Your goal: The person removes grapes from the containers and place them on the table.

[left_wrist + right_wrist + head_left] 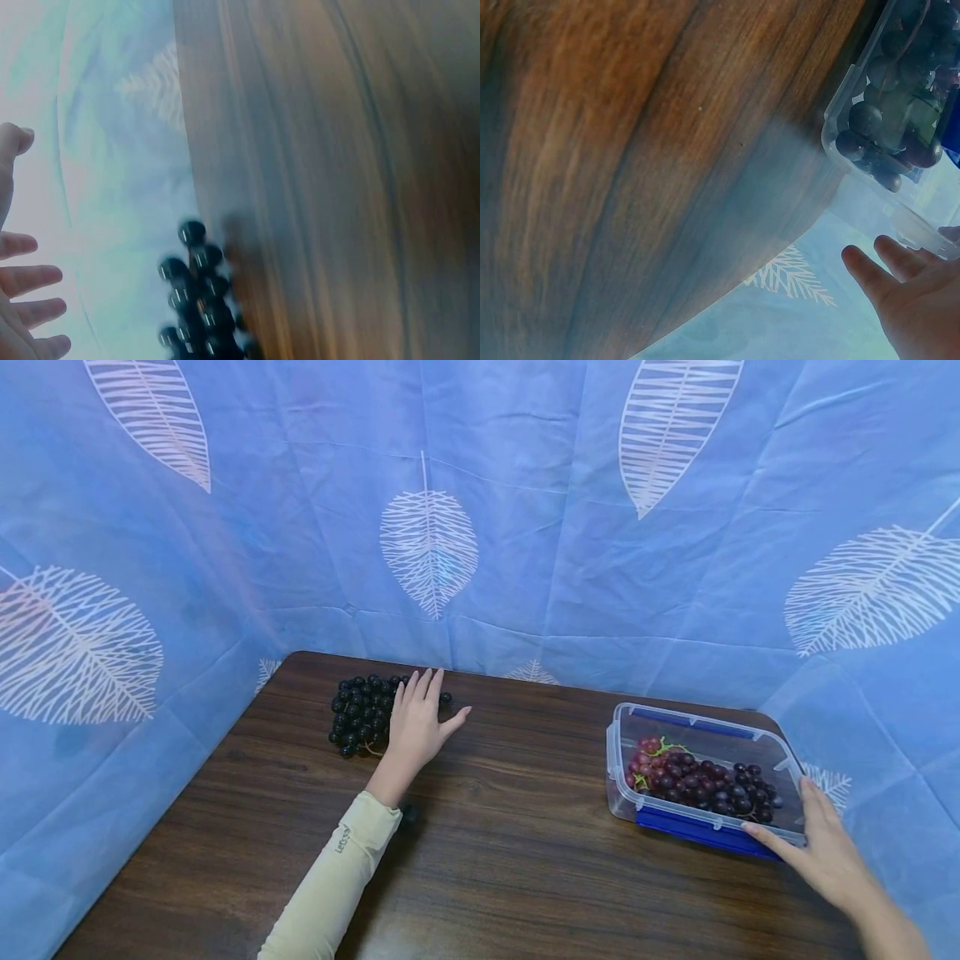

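Observation:
A bunch of black grapes [362, 714] lies at the back left of the table. My left hand [415, 718] is over its right side, fingers spread and straight, hiding part of it. In the left wrist view the fingers [34, 277] are apart from the grapes [202, 307]. At the right, a clear plastic box [618, 777] with blue side clips, its top uncovered, contains red grapes [649, 762] and dark purple grapes [701, 781]. My right hand [828, 852] touches the box's near right corner, thumb at the front rim and extended fingers along the right end.
The dark wooden table [510, 860] meets a blue curtain [525, 568] with white leaf prints at its back and sides. A small dark object [409, 815] shows beside the left cuff, partly hidden. Bare wood lies between the black grapes and the box.

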{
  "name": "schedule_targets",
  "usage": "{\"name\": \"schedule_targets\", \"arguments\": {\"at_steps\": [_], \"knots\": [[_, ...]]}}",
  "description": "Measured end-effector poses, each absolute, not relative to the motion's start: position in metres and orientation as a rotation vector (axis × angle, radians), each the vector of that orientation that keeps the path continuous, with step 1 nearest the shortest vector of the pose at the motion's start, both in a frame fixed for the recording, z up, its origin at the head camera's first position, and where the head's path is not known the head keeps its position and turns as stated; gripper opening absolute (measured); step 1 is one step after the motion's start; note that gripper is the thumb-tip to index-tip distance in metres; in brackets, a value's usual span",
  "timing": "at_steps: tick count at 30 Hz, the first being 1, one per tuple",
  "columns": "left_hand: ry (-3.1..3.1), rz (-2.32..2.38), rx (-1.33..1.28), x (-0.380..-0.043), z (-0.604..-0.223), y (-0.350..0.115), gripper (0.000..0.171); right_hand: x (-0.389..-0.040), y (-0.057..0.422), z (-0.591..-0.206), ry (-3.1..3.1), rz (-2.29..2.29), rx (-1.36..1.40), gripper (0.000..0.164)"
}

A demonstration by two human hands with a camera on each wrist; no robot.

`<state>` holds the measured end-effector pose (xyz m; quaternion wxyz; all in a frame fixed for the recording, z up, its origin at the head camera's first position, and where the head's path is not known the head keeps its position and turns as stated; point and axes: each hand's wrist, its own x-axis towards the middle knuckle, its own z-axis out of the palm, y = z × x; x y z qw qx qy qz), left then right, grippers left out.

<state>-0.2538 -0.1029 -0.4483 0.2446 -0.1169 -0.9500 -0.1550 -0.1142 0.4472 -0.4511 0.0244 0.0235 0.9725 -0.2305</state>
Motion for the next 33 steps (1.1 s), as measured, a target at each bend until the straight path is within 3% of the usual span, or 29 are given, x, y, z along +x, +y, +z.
{"name": "schedule_targets", "arguments": {"at_steps": [19, 33], "knots": [[-2.675, -0.420, -0.735, -0.246, -0.420, 0.021, 0.083, -0.111, 0.454, -0.456, 3.028, -0.741, 0.084, 0.113], [-2.656, -0.355, -0.960, -0.236, -0.413, 0.077, 0.083, -0.113, 0.448, -0.450, 3.019, -0.746, 0.078, 0.112]]}}
